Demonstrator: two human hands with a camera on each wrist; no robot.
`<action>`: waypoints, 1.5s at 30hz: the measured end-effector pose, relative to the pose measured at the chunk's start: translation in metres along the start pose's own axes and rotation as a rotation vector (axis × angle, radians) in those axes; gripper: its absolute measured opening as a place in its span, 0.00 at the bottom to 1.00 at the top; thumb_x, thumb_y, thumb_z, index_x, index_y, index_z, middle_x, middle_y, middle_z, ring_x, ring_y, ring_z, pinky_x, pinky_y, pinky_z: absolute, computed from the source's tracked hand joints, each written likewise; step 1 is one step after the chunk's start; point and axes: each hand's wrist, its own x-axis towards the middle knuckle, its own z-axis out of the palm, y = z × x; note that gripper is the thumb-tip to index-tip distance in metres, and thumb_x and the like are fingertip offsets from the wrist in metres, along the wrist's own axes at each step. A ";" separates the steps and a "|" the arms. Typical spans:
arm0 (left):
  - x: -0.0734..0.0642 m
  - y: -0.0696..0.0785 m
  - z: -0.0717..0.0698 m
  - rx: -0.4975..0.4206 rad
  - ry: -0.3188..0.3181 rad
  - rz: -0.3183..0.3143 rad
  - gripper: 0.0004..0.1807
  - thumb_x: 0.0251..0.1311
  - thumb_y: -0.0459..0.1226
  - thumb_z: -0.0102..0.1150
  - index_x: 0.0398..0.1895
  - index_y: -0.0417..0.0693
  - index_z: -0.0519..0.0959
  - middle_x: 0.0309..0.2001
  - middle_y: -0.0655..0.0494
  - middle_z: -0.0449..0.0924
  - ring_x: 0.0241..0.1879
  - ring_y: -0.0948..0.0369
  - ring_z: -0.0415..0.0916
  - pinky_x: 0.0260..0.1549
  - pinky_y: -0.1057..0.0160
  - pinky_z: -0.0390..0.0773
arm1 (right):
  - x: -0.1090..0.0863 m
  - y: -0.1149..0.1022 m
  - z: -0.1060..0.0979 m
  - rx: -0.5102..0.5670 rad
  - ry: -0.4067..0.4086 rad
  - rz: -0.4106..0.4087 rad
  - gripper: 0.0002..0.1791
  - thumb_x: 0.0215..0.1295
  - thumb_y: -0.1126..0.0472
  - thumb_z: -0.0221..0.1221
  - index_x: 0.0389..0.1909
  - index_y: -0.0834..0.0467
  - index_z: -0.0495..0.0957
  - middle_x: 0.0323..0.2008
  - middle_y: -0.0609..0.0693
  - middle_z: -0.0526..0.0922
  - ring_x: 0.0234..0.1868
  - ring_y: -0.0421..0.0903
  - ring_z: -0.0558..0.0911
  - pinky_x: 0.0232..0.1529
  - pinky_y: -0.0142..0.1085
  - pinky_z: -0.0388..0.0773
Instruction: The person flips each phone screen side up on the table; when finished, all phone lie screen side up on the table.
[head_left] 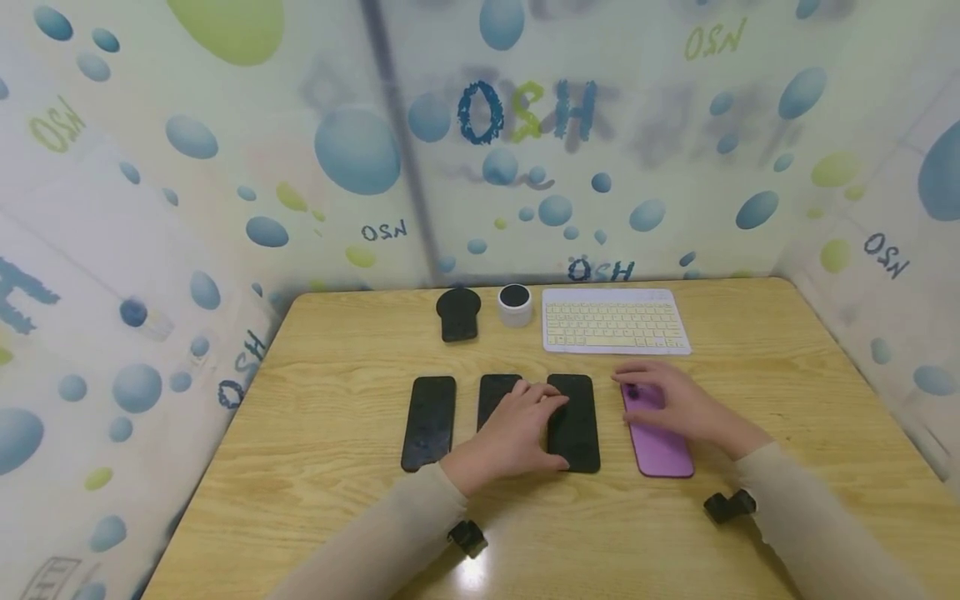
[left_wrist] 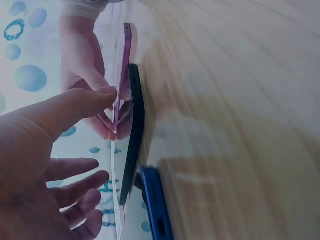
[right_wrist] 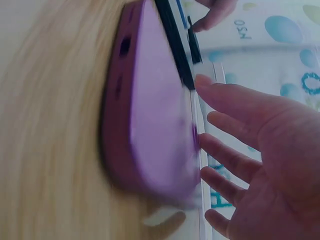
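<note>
Four smartphones would be a count too high to give, so several phones lie in a row. My left hand (head_left: 513,437) hovers over the gap between a black phone (head_left: 576,433) and a partly covered phone (head_left: 495,392) with a blue edge (left_wrist: 156,205). Its fingers are spread and loosely bent, with the thumb over the black phone's near left side. A purple phone (head_left: 663,450) lies face down under my right hand (head_left: 678,406), whose fingers reach across its camera end. In the right wrist view those fingers are parted, gripping nothing. Another black phone (head_left: 429,425) lies farthest left.
Behind the phones, along the back of the wooden table (head_left: 315,350), stand a black paddle-shaped object (head_left: 459,317), a white cylinder with a dark top (head_left: 515,307) and a white keyboard (head_left: 615,323). Patterned curtain-like walls (head_left: 300,125) enclose the table's back and sides.
</note>
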 end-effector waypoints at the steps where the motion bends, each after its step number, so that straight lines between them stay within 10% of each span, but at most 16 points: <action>1: 0.002 0.002 0.001 -0.004 0.004 0.012 0.49 0.49 0.61 0.77 0.73 0.51 0.72 0.70 0.57 0.72 0.61 0.57 0.66 0.62 0.56 0.72 | -0.003 0.003 -0.003 -0.001 -0.003 0.012 0.31 0.61 0.55 0.73 0.65 0.58 0.80 0.68 0.58 0.76 0.72 0.64 0.68 0.70 0.64 0.62; 8: 0.017 0.020 0.005 -0.035 -0.022 0.066 0.46 0.52 0.60 0.75 0.73 0.53 0.73 0.70 0.59 0.73 0.58 0.60 0.65 0.60 0.63 0.70 | -0.023 0.018 -0.023 -0.030 -0.003 0.129 0.29 0.65 0.53 0.71 0.66 0.54 0.80 0.71 0.58 0.73 0.74 0.66 0.64 0.70 0.68 0.58; 21: 0.039 0.044 0.018 0.004 -0.026 0.096 0.44 0.52 0.63 0.73 0.71 0.58 0.75 0.69 0.63 0.75 0.56 0.62 0.65 0.53 0.65 0.69 | -0.042 0.029 -0.033 -0.021 0.006 0.097 0.25 0.71 0.54 0.65 0.66 0.56 0.79 0.68 0.58 0.77 0.72 0.66 0.68 0.68 0.67 0.62; 28: 0.044 0.049 0.025 -0.018 -0.041 0.079 0.44 0.51 0.63 0.75 0.71 0.61 0.75 0.70 0.64 0.73 0.55 0.64 0.62 0.51 0.65 0.66 | -0.044 0.033 -0.031 -0.068 0.033 0.016 0.25 0.68 0.58 0.68 0.66 0.53 0.80 0.67 0.54 0.79 0.70 0.60 0.72 0.67 0.20 0.56; 31: 0.047 0.052 0.028 -0.010 -0.050 0.061 0.45 0.49 0.64 0.75 0.71 0.61 0.75 0.70 0.65 0.72 0.55 0.64 0.62 0.52 0.65 0.66 | -0.045 0.034 -0.030 -0.075 0.034 -0.014 0.28 0.64 0.59 0.70 0.66 0.54 0.80 0.67 0.54 0.78 0.68 0.60 0.72 0.65 0.18 0.53; 38: 0.054 0.063 0.030 0.034 -0.042 0.019 0.49 0.44 0.66 0.76 0.70 0.59 0.76 0.69 0.66 0.73 0.55 0.64 0.61 0.54 0.65 0.67 | -0.049 0.036 -0.031 -0.075 0.025 -0.012 0.29 0.63 0.60 0.71 0.66 0.53 0.80 0.67 0.55 0.77 0.68 0.60 0.72 0.66 0.21 0.58; 45: 0.060 0.069 0.030 0.027 -0.026 -0.022 0.46 0.42 0.65 0.78 0.67 0.61 0.78 0.67 0.66 0.75 0.54 0.64 0.62 0.56 0.65 0.68 | -0.051 0.033 -0.033 -0.053 -0.003 0.057 0.29 0.64 0.55 0.71 0.67 0.54 0.79 0.68 0.55 0.76 0.70 0.61 0.71 0.66 0.63 0.66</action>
